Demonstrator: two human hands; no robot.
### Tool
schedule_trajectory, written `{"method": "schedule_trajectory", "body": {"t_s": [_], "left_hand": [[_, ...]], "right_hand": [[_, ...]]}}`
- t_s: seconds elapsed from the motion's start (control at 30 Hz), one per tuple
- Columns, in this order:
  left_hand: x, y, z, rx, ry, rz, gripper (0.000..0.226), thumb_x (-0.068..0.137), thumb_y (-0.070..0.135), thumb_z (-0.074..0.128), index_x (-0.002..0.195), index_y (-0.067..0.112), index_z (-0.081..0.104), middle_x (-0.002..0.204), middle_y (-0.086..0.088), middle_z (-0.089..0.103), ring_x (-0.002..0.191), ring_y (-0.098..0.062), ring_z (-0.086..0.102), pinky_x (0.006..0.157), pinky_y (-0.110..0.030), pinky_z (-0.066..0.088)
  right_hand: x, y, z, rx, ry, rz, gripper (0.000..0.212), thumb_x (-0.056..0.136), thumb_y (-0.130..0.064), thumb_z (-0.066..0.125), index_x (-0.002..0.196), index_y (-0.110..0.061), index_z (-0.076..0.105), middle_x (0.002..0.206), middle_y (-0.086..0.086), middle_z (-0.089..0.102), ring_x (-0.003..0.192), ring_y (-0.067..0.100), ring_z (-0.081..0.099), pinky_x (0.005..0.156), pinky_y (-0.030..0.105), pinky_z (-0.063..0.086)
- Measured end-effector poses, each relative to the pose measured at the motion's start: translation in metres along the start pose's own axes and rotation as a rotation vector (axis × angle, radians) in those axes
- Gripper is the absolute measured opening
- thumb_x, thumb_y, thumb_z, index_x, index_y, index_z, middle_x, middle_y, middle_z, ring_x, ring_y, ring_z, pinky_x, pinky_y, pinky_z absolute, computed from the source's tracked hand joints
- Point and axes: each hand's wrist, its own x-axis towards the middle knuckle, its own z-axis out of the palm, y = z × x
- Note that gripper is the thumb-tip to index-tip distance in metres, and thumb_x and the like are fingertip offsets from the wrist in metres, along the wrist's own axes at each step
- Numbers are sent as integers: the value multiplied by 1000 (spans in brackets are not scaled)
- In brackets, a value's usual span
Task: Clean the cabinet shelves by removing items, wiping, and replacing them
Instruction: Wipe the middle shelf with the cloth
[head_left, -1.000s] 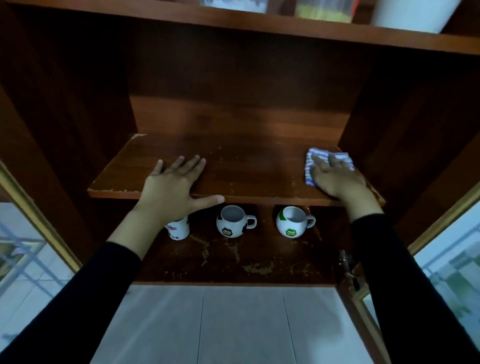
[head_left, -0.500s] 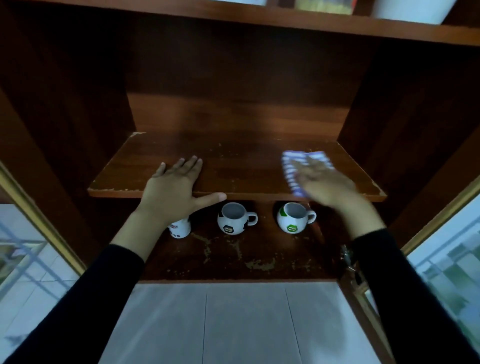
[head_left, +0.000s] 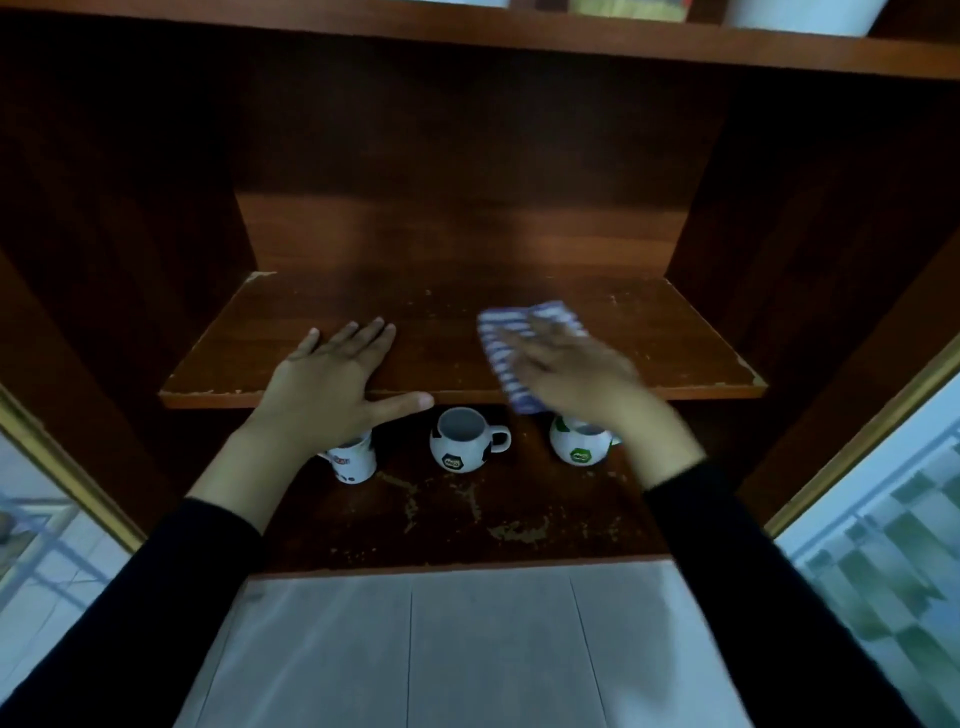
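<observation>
The middle wooden shelf (head_left: 441, 312) of the dark cabinet carries nothing but my hands and a cloth. My left hand (head_left: 332, 379) rests flat on its front edge, fingers spread, thumb pointing right. My right hand (head_left: 566, 369) presses a blue-and-white striped cloth (head_left: 506, 343) flat against the shelf, right of centre; the hand is blurred by motion. On the shelf below stand three white mugs: one (head_left: 350, 460) partly behind my left wrist, a football-patterned one (head_left: 462, 439) in the middle, and a green-marked one (head_left: 582, 447) under my right wrist.
The lower shelf (head_left: 467, 525) has flaked, stained patches. An upper shelf (head_left: 467, 31) holds containers, only their bottoms in view. Cabinet side walls close in left and right. Pale floor tiles (head_left: 467, 649) lie below, and glass door panels (head_left: 883, 519) stand at either side.
My right hand has slid the cloth leftward along the shelf, from its far right end to right of centre. My left hand has stayed in place.
</observation>
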Motion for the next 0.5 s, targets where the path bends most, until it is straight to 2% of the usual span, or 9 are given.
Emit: {"method": "schedule_trajectory", "body": {"t_s": [0.13,0.2,0.3,0.37,0.43,0.5], "left_hand": [[1,3,2,-6,31,19,117,64,96,3,158,27,10,165,9,8,151,-11,7,124,-41,7],[1,7,4,0,49,30,116,65,95,4,158,27,12,165,9,9,151,-11,9,124,-42,9],[2,13,6,-5,73,28,114,67,95,6,158,28,14,164,10,10,151,-12,11,123,-42,10],[2,14,7,-15,87,19,114,66,95,6,158,27,16,164,9,12,151,-12,12,123,-41,11],[1,14,6,-18,78,13,120,62,97,2,158,27,15,164,9,13,151,-12,13,122,-40,11],[1,14,6,-8,76,12,127,56,99,-5,158,25,14,164,9,13,151,-11,14,122,-39,11]], "right_hand": [[-15,100,-25,-12,17,429,51,103,-51,23,153,-45,15,165,-4,1,151,20,2,121,40,9],[0,107,-26,-25,28,496,53,101,-54,21,153,-45,13,165,-1,0,151,24,1,122,44,7],[34,58,-16,-44,44,402,53,103,-51,15,154,-43,8,164,-1,-2,151,27,2,121,47,10],[48,3,-3,-42,46,229,51,104,-45,16,155,-40,10,164,0,0,151,26,6,120,46,13],[46,-49,9,-32,17,39,51,104,-44,17,154,-41,11,165,0,0,151,24,4,121,46,11],[32,-67,14,-22,-17,-75,51,104,-47,18,154,-44,9,165,-3,-1,151,21,0,121,45,7]]}}
